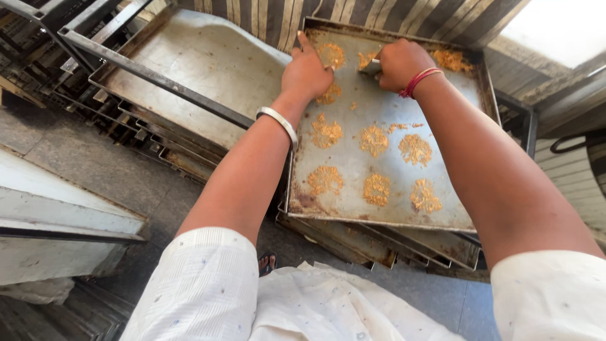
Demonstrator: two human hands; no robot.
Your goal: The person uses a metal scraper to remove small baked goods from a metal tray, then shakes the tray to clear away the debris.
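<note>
Right hand (399, 63) is fisted around a small metal scraper (371, 67) at the far end of the top baking tray (353, 208), which sits on a stack of trays with golden crumb patches (375, 140) stuck across it. Best kept low-angle, blade flat to the metal, short strokes per patch. Left hand (307, 71) rests flat on the tray, fingers loosely spread and holding nothing, both arms extended forward.

1. Bright daylight enters from the upper right, where a patch is blown out white;
2. soft shadows fall leftward;
3. edges bow with wide-angle distortion;
4. focus is sharp throughout.
</note>
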